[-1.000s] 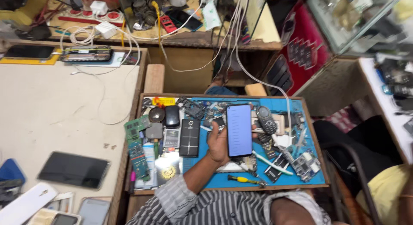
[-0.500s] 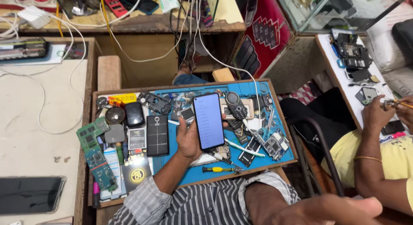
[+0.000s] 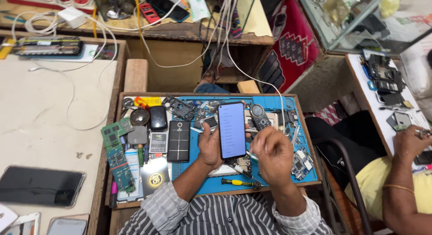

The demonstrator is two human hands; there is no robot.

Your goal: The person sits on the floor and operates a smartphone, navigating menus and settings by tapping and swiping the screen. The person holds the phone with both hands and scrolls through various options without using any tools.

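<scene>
Left hand [image 3: 210, 147] grips the lit smartphone [image 3: 231, 129] upright above the blue mat [image 3: 270, 179]; right hand [image 3: 272, 155], loosely curled and empty, hovers beside. Advise steady support while tapping.

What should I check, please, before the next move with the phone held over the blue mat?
1. Left hand grips the phone firmly: ok, fingers wrap its left edge.
2. Screen lit and facing up: ok.
3. Right hand free: ok, it holds nothing visible, beside the phone.
4. Screwdriver within reach: ok, it lies on the blue mat near the right hand.
5. Room on the mat under the phone: not ok, parts crowd it.
6. Phone's back: cannot tell, hidden.
</scene>
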